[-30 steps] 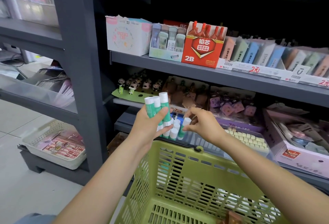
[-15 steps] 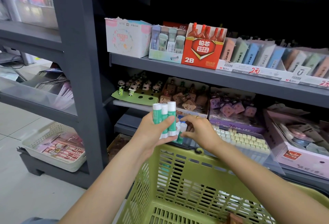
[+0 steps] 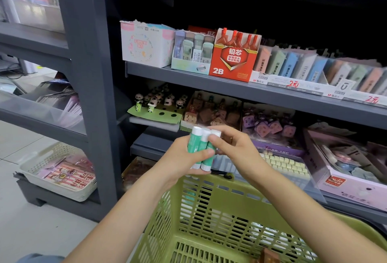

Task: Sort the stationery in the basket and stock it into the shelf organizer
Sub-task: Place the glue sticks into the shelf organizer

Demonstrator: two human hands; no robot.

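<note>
L hand [image 3: 180, 158] grip clamped round bunch of green white-capped plastic glue sticks [image 3: 201, 147] above olive-green plastic mesh basket [image 3: 209, 210]; R hand [image 3: 234, 147] grip pinches one stick's cap.

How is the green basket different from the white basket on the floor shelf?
The green basket sits right in front of the person, under both hands; the white basket sits off to the left on a low shelf. The green basket has wide slots and looks bigger and deeper; the white basket has tiny holes and is shallow, holding pink striped packets. Both are plastic with holes.
</note>
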